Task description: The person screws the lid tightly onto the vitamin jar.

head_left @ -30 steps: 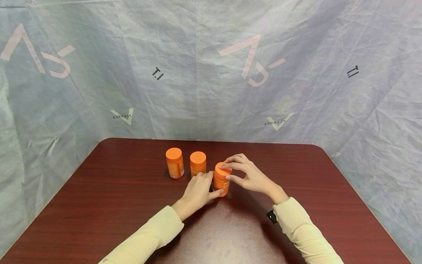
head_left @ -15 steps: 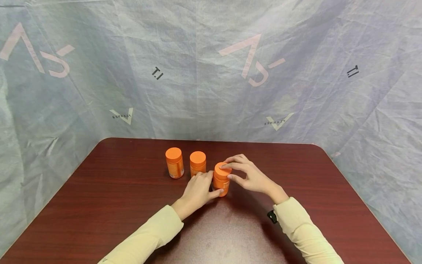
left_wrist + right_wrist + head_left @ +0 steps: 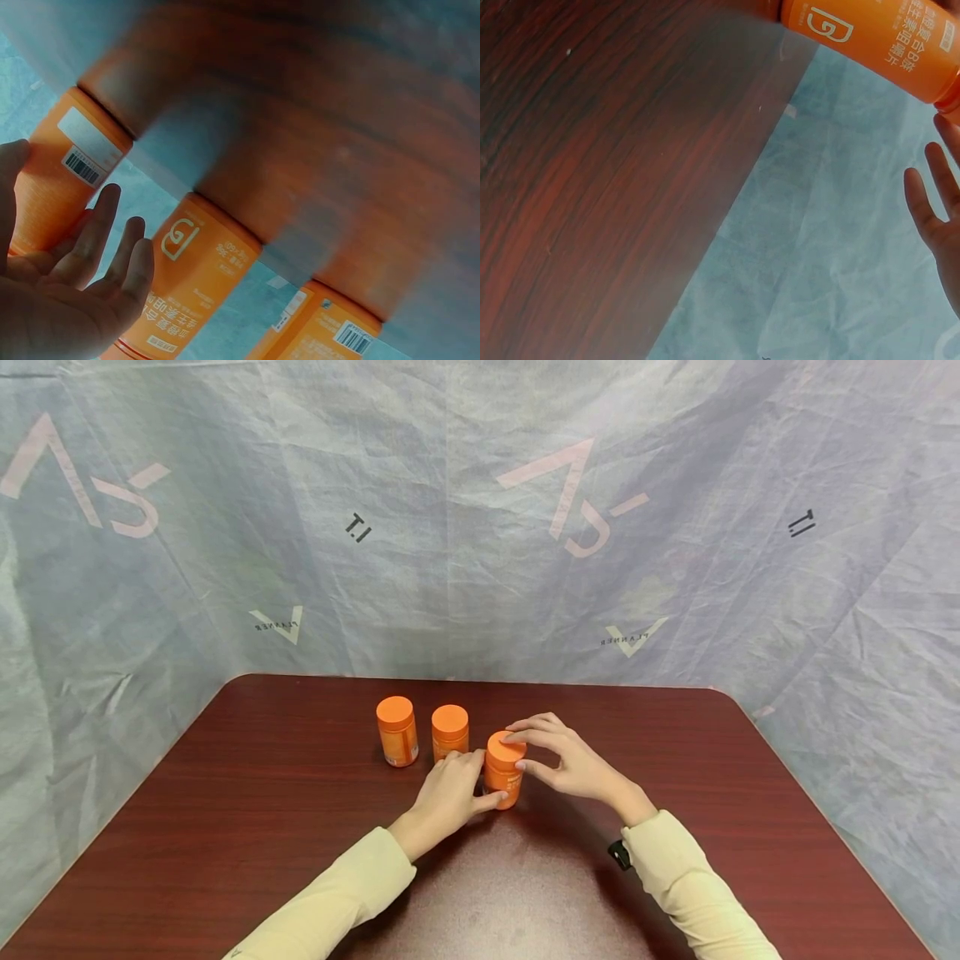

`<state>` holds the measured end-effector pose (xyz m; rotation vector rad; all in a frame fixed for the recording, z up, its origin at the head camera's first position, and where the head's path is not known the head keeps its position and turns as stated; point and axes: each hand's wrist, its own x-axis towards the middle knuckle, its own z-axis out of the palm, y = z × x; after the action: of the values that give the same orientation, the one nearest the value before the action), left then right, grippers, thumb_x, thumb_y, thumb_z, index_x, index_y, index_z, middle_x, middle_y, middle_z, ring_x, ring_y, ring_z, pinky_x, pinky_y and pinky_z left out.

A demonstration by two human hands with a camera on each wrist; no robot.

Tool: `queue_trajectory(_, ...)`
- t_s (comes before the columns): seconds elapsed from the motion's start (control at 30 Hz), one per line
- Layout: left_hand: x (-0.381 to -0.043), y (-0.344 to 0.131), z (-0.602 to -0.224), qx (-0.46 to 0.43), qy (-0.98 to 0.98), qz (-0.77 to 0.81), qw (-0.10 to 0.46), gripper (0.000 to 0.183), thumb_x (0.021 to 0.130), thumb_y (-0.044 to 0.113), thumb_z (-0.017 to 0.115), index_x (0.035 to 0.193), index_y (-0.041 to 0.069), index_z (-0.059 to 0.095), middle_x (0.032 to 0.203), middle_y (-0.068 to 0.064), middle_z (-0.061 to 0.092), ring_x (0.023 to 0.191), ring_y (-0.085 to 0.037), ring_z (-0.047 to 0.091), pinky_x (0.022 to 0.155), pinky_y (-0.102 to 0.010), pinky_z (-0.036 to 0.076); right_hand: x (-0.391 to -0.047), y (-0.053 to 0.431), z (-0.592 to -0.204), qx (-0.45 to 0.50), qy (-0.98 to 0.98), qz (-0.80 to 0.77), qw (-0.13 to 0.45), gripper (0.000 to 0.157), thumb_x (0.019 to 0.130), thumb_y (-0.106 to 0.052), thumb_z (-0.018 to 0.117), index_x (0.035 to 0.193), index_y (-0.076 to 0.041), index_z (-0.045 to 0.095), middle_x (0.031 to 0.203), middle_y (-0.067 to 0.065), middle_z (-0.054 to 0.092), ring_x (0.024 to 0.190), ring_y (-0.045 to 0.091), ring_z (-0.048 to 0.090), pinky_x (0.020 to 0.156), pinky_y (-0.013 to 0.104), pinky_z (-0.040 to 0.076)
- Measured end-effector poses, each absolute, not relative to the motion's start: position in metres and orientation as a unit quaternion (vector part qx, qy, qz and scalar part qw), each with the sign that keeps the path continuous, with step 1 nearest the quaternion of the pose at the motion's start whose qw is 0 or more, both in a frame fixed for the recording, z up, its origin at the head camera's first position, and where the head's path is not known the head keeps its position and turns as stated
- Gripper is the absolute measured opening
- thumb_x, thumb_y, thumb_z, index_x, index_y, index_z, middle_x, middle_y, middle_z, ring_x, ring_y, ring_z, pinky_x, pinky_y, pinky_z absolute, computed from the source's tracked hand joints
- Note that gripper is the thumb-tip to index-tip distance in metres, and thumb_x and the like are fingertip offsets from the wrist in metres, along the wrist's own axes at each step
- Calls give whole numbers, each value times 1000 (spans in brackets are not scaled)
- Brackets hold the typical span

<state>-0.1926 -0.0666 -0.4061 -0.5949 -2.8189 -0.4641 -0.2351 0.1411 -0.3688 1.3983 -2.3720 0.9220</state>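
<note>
Three orange pill bottles with orange lids stand upright in a row. My left hand (image 3: 442,793) holds the lower body of the rightmost pill bottle (image 3: 508,781), thumb in front, fingers at its left side. My right hand (image 3: 577,764) pinches this bottle's lid (image 3: 504,745) between thumb and fingers; the lid sits on the bottle. In the left wrist view the held bottle (image 3: 56,184) shows a barcode. The middle bottle (image 3: 450,727) stands just behind my left fingers, its lower part hidden by them. Farther left is another bottle (image 3: 397,739), touched by neither hand.
The dark red wooden table (image 3: 247,793) has rounded far corners. A grey printed cloth (image 3: 450,568) hangs behind it and along both sides. A black band (image 3: 619,853) shows at my right cuff.
Almost nothing differs. My right thumb shifts very slightly at the lid; both hands and all the bottles stay in place.
</note>
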Motion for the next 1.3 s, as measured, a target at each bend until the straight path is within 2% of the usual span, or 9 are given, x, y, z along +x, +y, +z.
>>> queue_trajectory(0.33, -193, -68, -405, -212, -955, -175, 111, 51, 77, 51, 66, 108, 11, 57, 87, 1, 64, 74, -16, 53, 69, -33, 46, -234, 141, -369, 476, -813, 317, 110, 34, 83, -21, 67, 116, -16, 61, 120, 1, 57, 111, 15, 45, 92, 35, 38)
queue_trajectory(0.87, -191, -68, -405, -203, -959, -167, 103, 54, 77, 52, 65, 111, 11, 56, 93, 0, 65, 80, -19, 55, 74, -37, 47, -236, 140, -371, 468, -813, 318, 137, 34, 78, -27, 72, 109, -16, 63, 110, -1, 59, 105, 14, 47, 89, 32, 39)
queue_trajectory(1.0, -191, -68, -405, -202, -960, -165, 99, 56, 77, 53, 64, 112, 10, 56, 95, -1, 65, 82, -19, 56, 75, -38, 47, -235, 141, -370, 466, -815, 318, 129, 35, 80, -29, 70, 112, -17, 62, 114, -1, 58, 108, 14, 47, 91, 33, 39)
queue_trajectory(1.3, -192, -69, -405, -210, -957, -170, 102, 55, 77, 52, 65, 111, 10, 56, 93, -1, 66, 80, -19, 56, 74, -37, 48, -235, 144, -368, 473, -818, 309, 106, 33, 87, -21, 61, 120, -17, 58, 124, 7, 55, 114, 18, 45, 94, 39, 37)
